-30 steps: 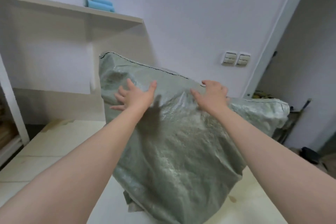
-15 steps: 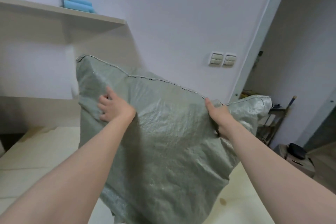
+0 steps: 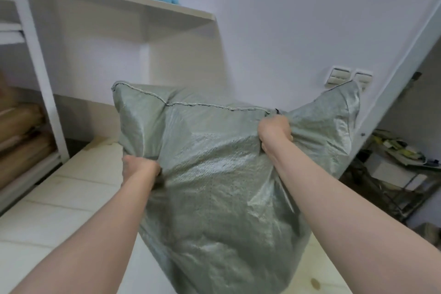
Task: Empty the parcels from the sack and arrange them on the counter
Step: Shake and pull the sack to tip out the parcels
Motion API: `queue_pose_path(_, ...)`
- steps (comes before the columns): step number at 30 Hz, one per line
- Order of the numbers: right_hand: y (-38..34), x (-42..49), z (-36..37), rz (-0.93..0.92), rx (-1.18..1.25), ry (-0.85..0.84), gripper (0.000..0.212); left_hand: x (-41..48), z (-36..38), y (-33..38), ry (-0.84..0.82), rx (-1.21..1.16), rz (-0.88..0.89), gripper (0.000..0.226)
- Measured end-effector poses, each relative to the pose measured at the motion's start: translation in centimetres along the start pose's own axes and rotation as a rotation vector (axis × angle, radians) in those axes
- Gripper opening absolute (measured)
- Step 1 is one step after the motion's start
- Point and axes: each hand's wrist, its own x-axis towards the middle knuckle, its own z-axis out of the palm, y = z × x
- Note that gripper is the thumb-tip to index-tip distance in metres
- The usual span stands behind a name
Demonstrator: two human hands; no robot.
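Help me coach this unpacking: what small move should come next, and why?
Probably lift the sack higher and shake it. The left hand and right hand grip bunched fabric below the stitched seam on top, the sack bulges over the counter, and no parcels show.

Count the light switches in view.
2. Left switch and right switch sit side by side on the wall by the sack's raised corner; the sack may hide others.

Both hands, left (image 3: 139, 166) and right (image 3: 274, 130), grip grey sack (image 3: 214, 186) above counter (image 3: 59, 210).
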Motion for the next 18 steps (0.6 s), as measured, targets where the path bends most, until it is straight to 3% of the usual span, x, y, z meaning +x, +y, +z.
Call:
queue_pose_path(3, -1.0, -0.8, 1.8, -0.137, -0.063, 0.103, 0.033, 0.7, -0.3, -1.6, 0.052, -0.031, -0.099, 0.066)
queue_pose_path(6, -1.6, -2.4, 3.1, -0.26, -0.02, 0.087, 0.036, 1.0, -0.9, -3.5, 0.015, 0.032, -0.115, 0.07)
queue_pose_path(9, -1.3, -2.5, 2.8, -0.272, 0.012, 0.117, 0.035, 0.0, -1.6, -3.0, -0.032, 0.068, -0.097, 0.072)
queue_pose_path(12, 0.1, -1.6, 1.7, -0.238, 0.054, 0.189, 0.037, -1.9, -1.9, -0.1, 0.063, 0.002, -0.139, 0.064)
queue_pose_path(13, 0.7, -1.5, 1.1, -0.237, 0.057, 0.217, 0.038, -2.7, -2.0, 1.2, 0.109, 0.018, -0.1, 0.064)
queue_pose_path(15, 2.1, -0.9, -0.1, -0.228, 0.084, 0.292, 0.039, -4.5, -2.1, 3.6, 0.169, 0.124, 0.137, 0.064)
queue_pose_path(18, 3.8, -0.3, -2.3, -0.198, 0.162, 0.399, 0.038, -5.9, -1.5, 6.9, 0.15, 0.205, 0.433, 0.059)
